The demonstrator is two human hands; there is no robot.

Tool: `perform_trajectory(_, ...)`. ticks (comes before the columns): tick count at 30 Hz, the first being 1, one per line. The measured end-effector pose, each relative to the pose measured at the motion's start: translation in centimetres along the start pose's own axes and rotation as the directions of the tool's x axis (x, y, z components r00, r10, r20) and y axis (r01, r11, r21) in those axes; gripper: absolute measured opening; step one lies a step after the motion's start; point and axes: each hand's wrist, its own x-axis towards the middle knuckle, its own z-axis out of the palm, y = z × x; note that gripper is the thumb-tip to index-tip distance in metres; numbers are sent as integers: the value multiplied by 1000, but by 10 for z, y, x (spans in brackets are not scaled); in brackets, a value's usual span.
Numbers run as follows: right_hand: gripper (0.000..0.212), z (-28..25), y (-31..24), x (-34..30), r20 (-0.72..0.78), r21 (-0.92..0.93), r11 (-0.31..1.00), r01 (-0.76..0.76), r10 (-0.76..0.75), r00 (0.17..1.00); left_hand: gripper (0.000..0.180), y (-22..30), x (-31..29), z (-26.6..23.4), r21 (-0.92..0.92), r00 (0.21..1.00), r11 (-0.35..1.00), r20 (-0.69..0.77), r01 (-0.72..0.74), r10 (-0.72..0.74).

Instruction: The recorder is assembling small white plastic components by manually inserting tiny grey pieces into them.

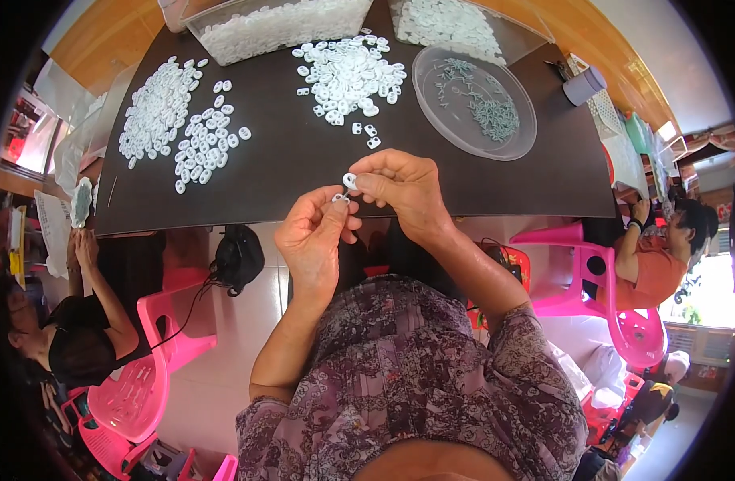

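In front of my body, just beyond the table's near edge, both hands meet in a pinch. My right hand (403, 191) grips a small white oval plastic piece (350, 181) with a hole in it between thumb and fingers. Slightly lower, my left hand (313, 234) pinches a second small white plastic piece (340, 198). A thin dark pin-like bit (347, 193) shows between the two pieces; whether it joins them I cannot tell. Beyond the hands, a heap of white plastic pieces (351, 76) lies on the table, with several loose ones (372, 136) nearest my fingers.
The dark table (287, 176) also bears two groups of white oval pieces (155, 112) at left. A round clear tray (432, 112) holds small grey-green pins. Clear bins (223, 52) of white pieces stand behind. A grey cup (584, 86) is at right. People sit on both sides.
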Motion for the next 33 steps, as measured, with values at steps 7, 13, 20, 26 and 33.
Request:
perform_trajectory(7,13,2,0,-5,5,17,999,39,-40,999,15,-3,-1,1,20,1000,1000,-3,0,0)
perform_trajectory(13,11,4,2,-8,-3,-2,998,55,-55,998,14,-3,-3,1,36,1000,999,-6,-2,2)
perform_trajectory(20,10,8,7,-13,-36,-175,969,177,-186,982,14,-5,-4,2,38,1000,999,-2,-18,18)
perform_trajectory(26,11,6,8,-15,18,-361,884,298,-313,950,17,-8,-5,3,-8,1000,1000,5,-28,28)
perform_trajectory(33,13,4,8,-17,36,-414,846,335,-353,935,23,-9,-4,5,-56,998,997,36,-48,50)
